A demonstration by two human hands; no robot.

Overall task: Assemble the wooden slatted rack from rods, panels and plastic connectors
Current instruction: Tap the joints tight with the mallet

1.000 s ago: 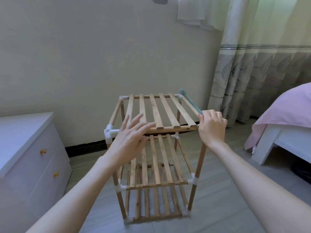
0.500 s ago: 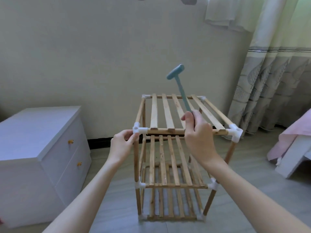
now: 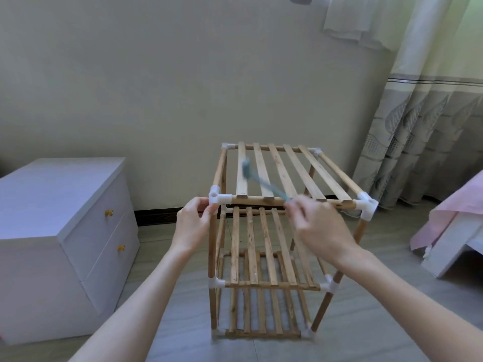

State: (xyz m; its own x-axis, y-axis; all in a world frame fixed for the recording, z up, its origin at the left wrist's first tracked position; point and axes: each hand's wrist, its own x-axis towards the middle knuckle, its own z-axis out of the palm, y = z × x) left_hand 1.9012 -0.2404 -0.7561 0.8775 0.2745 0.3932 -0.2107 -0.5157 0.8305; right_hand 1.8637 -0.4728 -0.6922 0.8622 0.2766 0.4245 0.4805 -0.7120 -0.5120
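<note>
Grey floor: one three-tier wooden slatted rack; left hand pinches its white plastic corner connector; right hand grips one blurred blue plastic mallet.

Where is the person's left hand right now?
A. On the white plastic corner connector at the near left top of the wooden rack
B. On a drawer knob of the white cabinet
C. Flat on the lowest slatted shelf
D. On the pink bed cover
A: the left hand pinches the white plastic corner connector at the near left top of the wooden slatted rack.
</note>
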